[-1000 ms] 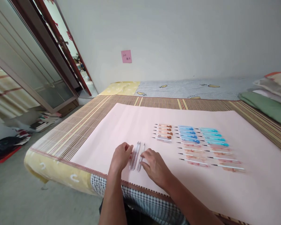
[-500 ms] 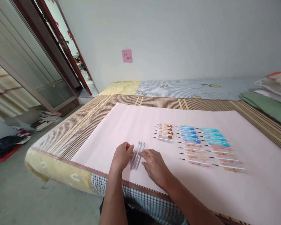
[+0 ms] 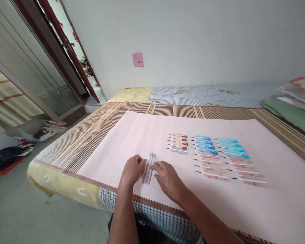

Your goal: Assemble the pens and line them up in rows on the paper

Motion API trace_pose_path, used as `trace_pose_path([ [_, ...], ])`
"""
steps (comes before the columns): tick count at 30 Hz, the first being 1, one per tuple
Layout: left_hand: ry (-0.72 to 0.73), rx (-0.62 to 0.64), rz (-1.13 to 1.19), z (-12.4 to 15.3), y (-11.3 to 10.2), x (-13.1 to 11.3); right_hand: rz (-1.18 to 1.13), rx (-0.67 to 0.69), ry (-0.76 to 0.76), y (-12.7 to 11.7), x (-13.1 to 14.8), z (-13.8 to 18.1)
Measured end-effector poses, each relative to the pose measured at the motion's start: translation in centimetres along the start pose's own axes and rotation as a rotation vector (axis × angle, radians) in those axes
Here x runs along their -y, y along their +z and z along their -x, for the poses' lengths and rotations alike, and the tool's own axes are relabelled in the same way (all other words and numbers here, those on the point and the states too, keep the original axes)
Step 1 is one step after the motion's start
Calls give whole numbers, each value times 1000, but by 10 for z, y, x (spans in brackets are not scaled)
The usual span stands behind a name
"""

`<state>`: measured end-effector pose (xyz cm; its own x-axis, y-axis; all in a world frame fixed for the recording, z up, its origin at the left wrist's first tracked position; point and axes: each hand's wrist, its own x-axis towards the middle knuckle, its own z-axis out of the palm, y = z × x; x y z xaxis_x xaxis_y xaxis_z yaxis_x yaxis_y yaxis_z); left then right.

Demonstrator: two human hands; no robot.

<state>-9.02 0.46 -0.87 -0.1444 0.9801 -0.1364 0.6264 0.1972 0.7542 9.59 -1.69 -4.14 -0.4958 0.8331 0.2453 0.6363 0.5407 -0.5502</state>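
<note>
Three or so clear pens [image 3: 148,169] lie side by side on the pink sheet [image 3: 112,152], their tips pointing away from me. My left hand [image 3: 134,168] presses on their left side with its fingers curled and closed. From the right, my right hand [image 3: 167,177] holds the other side with its fingertips, thumb bent below. The pens are gripped between both hands, and my fingers hide part of them. Rightward lie rows of refills paired with coloured barrels: brown-ended ones [image 3: 179,144], blue ones [image 3: 204,144], turquoise ones [image 3: 231,146] and pinkish ones [image 3: 210,167].
The sheet covers a striped mat [image 3: 96,128] on a bed. Folded green cloth [image 3: 289,113] rests at the right back. A pink note [image 3: 137,60] sticks to the wall behind. Books [image 3: 49,129] are stacked on the floor at left, near a doorway.
The clear pens have been squeezed closer together, and their tips now sit evenly side by side. Both hands have shifted slightly and remain around them.
</note>
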Motion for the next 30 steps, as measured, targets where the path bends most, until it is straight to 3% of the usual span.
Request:
trace_pose_path([
  [10,-2,45,37,2,1,0,86,0,4,-1,-3,0],
  [30,46,34,-100,-1,1,-2,70,-4,10,1,5,1],
])
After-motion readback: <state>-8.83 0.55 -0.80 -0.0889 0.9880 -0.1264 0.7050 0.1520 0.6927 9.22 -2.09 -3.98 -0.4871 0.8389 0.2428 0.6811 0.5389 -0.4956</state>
